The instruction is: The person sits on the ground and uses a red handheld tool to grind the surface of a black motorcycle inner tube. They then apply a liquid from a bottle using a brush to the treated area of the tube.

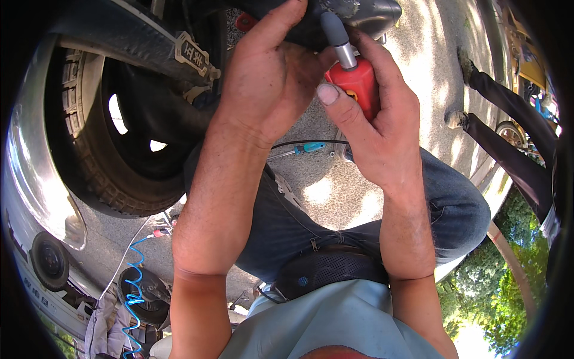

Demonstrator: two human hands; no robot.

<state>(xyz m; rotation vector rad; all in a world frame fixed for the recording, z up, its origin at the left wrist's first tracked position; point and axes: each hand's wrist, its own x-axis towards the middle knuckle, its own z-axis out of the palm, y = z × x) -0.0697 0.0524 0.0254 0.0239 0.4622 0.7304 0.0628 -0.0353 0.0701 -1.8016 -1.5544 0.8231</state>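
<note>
near the top centre, beside a black part (381, 12), a red tool (354, 81) is held with its end pointed away from the wearer's body. that end is made up of a silver collar (345, 57) and a rounded dark grey nose (333, 29); whether the black part is touched by the nose cannot be told.

the tool is judged to be hard, stiff and fairly compact, of moderate weight, and not easily broken. a smooth shell is suggested, so it might slip if greasy fingers were used. the red body is best gripped, with the collar and nose left free.

by the right hand (391, 137) the body is closed upon: the thumb is laid across the near face and the fingers are wrapped around the far side. the right forearm is run straight up from the lower edge.

just left of the tool, the left hand (260, 90) is raised, half open, thumb stretched upward and palm turned toward the tool. its fingertips are partly hidden, so whether anything is held there cannot be told.
</note>
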